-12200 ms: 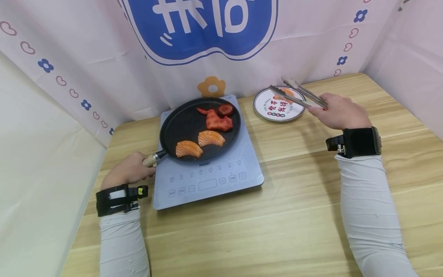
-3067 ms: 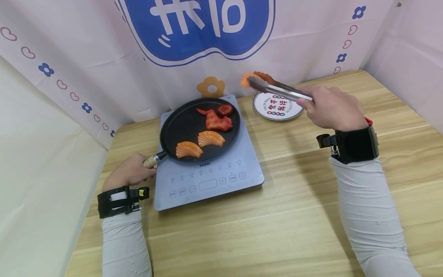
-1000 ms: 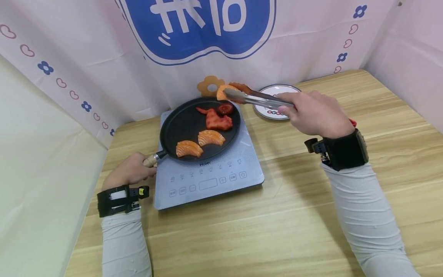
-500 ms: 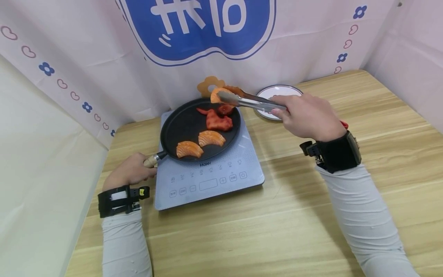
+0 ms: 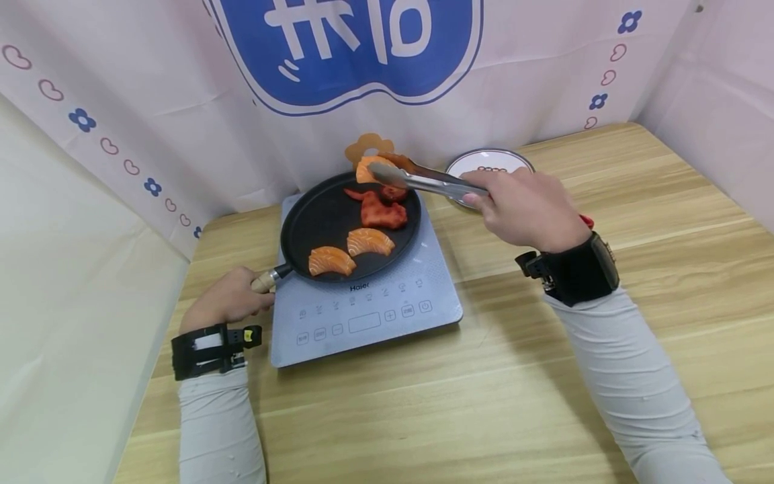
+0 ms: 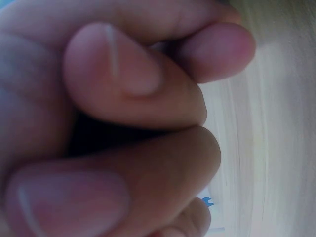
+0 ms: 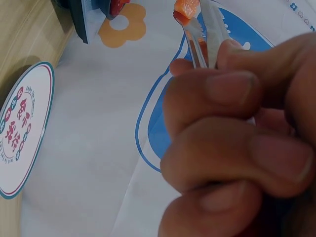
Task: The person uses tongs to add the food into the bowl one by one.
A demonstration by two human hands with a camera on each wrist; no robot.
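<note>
My left hand [image 5: 232,297] grips the wooden handle [image 5: 263,281] of a black frying pan [image 5: 320,208]; in the left wrist view its fingers [image 6: 143,84] are curled. My right hand [image 5: 529,205] holds metal tongs [image 5: 432,183], whose tips pinch an orange salmon slice [image 5: 365,169] over the pan's far edge. In the right wrist view the same salmon slice [image 7: 186,8] sits between the tong tips. Two more salmon slices [image 5: 331,261] lie in the near part of the pan. A red chicken wing [image 5: 382,213] lies at its right, and behind that a dark red round piece [image 5: 394,193] is partly hidden by the tongs.
The pan stands on a grey induction cooker [image 5: 435,289] on a wooden table [image 5: 423,410]. Right of it, a white plate [image 5: 468,163] with red lettering is partly covered by my right hand. A printed curtain [image 5: 181,101] hangs right behind.
My right hand first lifted the salmon slice off the plate with the tongs, then carried it left over the far edge of the pan. My left hand has stayed on the handle.
</note>
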